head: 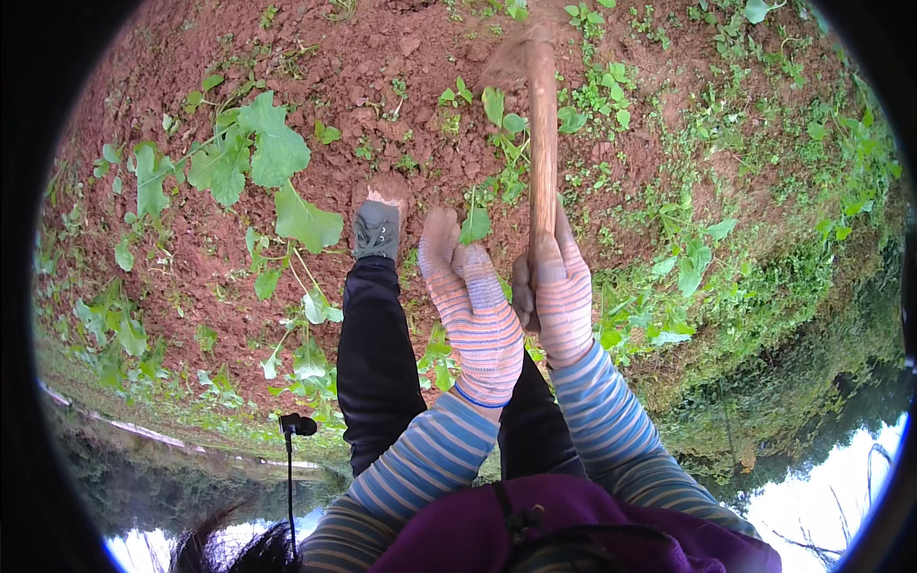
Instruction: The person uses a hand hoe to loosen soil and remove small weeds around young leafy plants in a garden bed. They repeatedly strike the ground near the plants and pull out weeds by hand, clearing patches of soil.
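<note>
My right hand [562, 294], in a soil-stained striped knit glove, grips the wooden handle [543, 136] of a hoe. The handle runs away from me to the hoe head [512, 64], which is blurred and coated with reddish soil. My left hand [478, 326] wears a matching glove and is beside the handle, off it, with its fingers apart. Just past its fingertips shows a green leaf [475, 223]; whether they touch is unclear. Nothing is visible in the left hand's grasp.
Reddish, crumbly soil [430, 43] spreads ahead, dotted with small weeds [609, 86]. A large leafy plant [276, 143] grows to the left. My grey shoe [377, 228] rests on the soil left of my hands. Denser greenery [774, 308] covers the right side. A thin black cord with an earbud [297, 425] hangs at lower left.
</note>
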`<state>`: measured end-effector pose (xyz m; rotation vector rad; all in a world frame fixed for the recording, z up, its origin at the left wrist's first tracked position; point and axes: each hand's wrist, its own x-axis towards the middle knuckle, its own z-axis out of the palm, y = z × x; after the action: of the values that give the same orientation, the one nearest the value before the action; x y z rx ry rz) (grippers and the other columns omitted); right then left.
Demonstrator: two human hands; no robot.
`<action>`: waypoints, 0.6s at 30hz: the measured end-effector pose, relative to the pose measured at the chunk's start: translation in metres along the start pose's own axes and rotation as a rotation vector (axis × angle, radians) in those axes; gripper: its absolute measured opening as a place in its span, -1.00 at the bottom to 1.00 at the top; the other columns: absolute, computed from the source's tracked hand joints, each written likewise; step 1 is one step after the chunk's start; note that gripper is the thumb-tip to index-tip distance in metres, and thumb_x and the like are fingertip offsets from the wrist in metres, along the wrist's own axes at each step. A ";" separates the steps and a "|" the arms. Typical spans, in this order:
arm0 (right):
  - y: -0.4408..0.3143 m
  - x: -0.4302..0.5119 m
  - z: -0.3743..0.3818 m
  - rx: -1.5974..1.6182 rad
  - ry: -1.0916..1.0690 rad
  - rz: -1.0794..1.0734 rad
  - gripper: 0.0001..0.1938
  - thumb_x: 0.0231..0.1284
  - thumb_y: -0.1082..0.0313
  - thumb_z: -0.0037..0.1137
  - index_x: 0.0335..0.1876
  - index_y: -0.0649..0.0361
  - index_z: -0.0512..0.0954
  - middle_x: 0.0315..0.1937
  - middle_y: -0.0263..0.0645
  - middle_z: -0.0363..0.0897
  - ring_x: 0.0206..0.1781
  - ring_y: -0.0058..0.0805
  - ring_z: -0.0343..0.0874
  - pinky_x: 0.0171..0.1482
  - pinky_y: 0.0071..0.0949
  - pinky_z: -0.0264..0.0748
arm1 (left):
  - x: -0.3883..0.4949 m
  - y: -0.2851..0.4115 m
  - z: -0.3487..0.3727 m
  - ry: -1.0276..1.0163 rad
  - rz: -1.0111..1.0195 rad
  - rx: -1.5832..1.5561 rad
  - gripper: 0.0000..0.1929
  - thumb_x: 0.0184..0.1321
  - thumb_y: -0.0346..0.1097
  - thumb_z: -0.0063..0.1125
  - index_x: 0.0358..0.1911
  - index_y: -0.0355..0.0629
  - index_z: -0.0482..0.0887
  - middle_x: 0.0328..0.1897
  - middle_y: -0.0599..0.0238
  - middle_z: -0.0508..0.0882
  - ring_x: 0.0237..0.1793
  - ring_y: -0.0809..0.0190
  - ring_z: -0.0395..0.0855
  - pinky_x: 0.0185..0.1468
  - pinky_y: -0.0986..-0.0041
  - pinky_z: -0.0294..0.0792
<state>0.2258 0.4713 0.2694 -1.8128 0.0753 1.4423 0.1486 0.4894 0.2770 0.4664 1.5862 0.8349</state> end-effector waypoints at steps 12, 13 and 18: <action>0.018 0.014 -0.023 0.085 -0.165 -0.066 -0.41 0.55 0.09 -0.14 0.58 -0.03 0.06 -0.68 -0.45 0.26 -0.76 -0.72 0.18 -0.71 -0.65 0.19 | -0.005 -0.012 -0.003 -0.011 0.043 0.021 -0.44 0.50 -0.16 -0.12 0.44 -0.30 0.15 0.45 -0.02 0.28 0.46 0.07 0.21 0.51 0.27 0.03; 0.026 0.006 -0.029 -0.081 -0.129 -0.050 -0.42 0.55 0.12 -0.15 0.58 -0.03 0.07 -0.67 -0.46 0.27 -0.76 -0.72 0.17 -0.71 -0.65 0.19 | -0.005 -0.012 -0.003 -0.015 0.045 0.028 -0.44 0.50 -0.17 -0.12 0.44 -0.30 0.15 0.45 -0.03 0.28 0.46 0.07 0.21 0.51 0.27 0.03; 0.037 -0.022 -0.048 -0.157 -0.131 0.170 -0.45 0.53 0.23 -0.12 0.57 0.00 0.13 -0.63 -0.46 0.35 -0.73 -0.75 0.22 -0.69 -0.65 0.19 | -0.008 -0.011 -0.003 -0.025 0.016 0.007 -0.44 0.50 -0.18 -0.11 0.44 -0.31 0.14 0.46 -0.03 0.28 0.47 0.06 0.20 0.52 0.26 0.02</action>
<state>0.2376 0.4081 0.2690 -1.8688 0.0516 1.7261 0.1487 0.4753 0.2741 0.4930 1.5646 0.8324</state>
